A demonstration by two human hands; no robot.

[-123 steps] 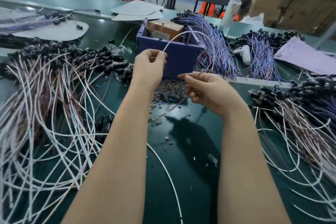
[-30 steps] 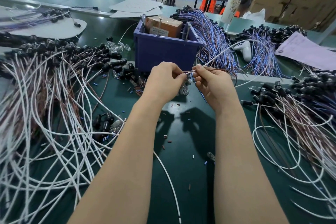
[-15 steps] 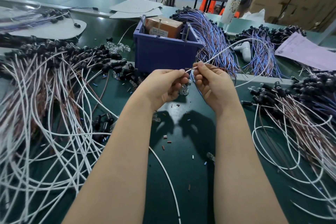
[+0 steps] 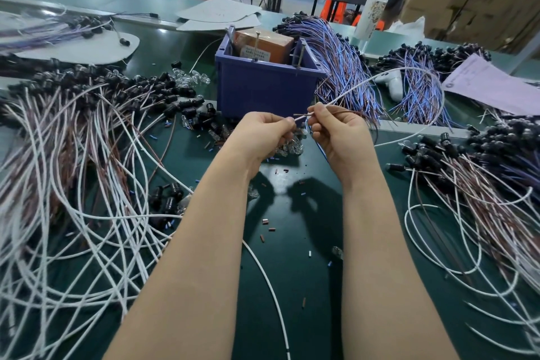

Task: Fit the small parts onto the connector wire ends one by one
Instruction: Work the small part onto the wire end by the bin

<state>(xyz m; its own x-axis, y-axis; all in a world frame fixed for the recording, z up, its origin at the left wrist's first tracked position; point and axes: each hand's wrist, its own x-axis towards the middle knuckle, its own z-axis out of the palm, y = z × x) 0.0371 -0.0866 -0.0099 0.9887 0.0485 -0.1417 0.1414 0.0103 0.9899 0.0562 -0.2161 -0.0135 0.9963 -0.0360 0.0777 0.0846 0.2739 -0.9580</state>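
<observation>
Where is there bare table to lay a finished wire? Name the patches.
Largest: the dark green table top between the left and right forearms, holding only tiny sleeves and one loose white wire. Smaller: the strip between the blue plastic bin and the pale card sheet. Crowded: the tangled white-and-brown wire heaps at left and right, and the black caps before the bin.

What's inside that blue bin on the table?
A brown cardboard box and two thin metal rods stick up from the blue bin. Its front wall hides whatever lies lower down.
</observation>
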